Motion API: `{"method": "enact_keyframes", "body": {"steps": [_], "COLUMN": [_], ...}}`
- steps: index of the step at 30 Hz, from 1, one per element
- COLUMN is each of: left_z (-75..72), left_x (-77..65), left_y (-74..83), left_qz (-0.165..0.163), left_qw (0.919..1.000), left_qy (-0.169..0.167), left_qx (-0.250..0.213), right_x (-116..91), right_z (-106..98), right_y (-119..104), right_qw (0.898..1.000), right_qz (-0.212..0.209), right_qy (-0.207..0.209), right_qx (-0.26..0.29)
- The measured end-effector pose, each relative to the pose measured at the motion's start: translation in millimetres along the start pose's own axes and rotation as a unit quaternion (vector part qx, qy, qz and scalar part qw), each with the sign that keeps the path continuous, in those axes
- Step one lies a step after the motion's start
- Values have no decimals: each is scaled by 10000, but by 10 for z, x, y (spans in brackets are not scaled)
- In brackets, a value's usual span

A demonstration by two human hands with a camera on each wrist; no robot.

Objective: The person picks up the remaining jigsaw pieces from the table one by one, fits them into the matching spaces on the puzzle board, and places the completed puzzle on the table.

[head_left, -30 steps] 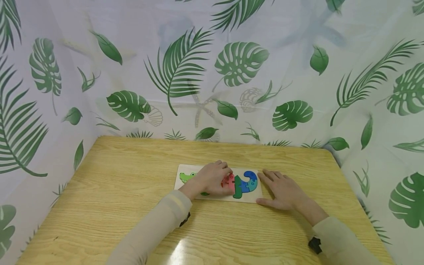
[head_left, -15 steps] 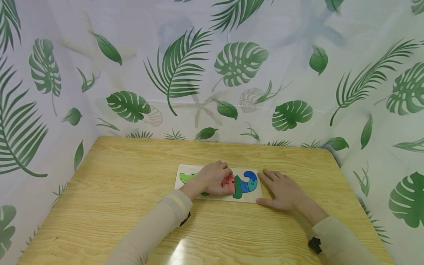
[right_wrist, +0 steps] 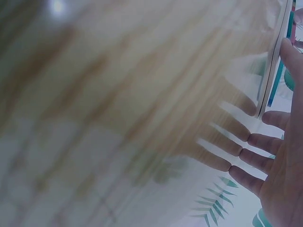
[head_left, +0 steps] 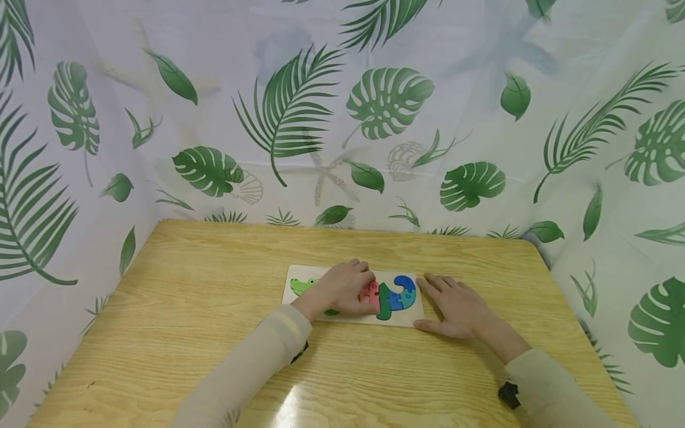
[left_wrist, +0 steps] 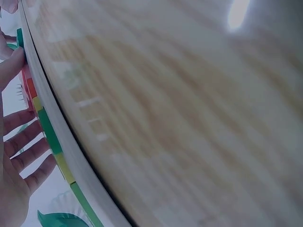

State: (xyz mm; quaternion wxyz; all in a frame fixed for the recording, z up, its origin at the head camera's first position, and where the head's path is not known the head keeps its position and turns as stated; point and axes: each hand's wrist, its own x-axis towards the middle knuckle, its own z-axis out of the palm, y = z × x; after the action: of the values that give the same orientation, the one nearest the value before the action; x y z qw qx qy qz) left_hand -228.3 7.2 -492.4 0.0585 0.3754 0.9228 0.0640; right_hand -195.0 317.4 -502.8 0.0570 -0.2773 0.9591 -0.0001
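Observation:
A white wooden board [head_left: 407, 321] holds a crocodile jigsaw puzzle, its green head [head_left: 302, 286] at the left and its blue tail [head_left: 409, 291] at the right. My left hand [head_left: 342, 289] arches over the middle of the puzzle and covers several pieces. Its thumb and forefinger pinch a red puzzle piece [head_left: 373, 295] from the near and far sides. Beside that piece is a dark green leg piece [head_left: 383, 304]. My right hand [head_left: 455, 306] lies at the board's right end, fingers spread and straight, with the thumb at the near corner.
The board lies on a wood-grain table [head_left: 214, 267]. White cloth [head_left: 321, 119] printed with green leaves hangs round the back and both sides. Black wrist straps [head_left: 509, 394] show under the sleeves.

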Motion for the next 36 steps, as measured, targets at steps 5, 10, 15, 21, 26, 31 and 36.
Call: {"method": "enact_keyframes", "body": {"steps": [5,10,15,21,26,31,36], "left_z": [-6,-12,-44,-43,-19,-15,-21], "left_x": [5,15,17,12,11,10,4], "left_y": [6,14,32,41,39,37,36], "left_qz": [-16,-48,-76,-102,-102,-83,-77], "left_qw": [10000,10000,9998,9997,9998,9998,9999], "left_qy": [-18,-61,-147,-180,-172,-133,-84], "left_qx": [24,61,121,100,82,90,65], "right_x": [0,-1,5,6,4,-4,-9], "right_z": [-6,-10,9,16,16,16,-2], "right_y": [-1,-2,4,9,11,9,0], "right_qw": [10000,10000,10000,10000,10000,10000,10000], "right_qz": [-4,-12,11,1,-1,20,12], "right_qy": [-8,-3,3,-2,-9,-9,-6], "right_qx": [24,24,19,-7,-23,8,24]}}
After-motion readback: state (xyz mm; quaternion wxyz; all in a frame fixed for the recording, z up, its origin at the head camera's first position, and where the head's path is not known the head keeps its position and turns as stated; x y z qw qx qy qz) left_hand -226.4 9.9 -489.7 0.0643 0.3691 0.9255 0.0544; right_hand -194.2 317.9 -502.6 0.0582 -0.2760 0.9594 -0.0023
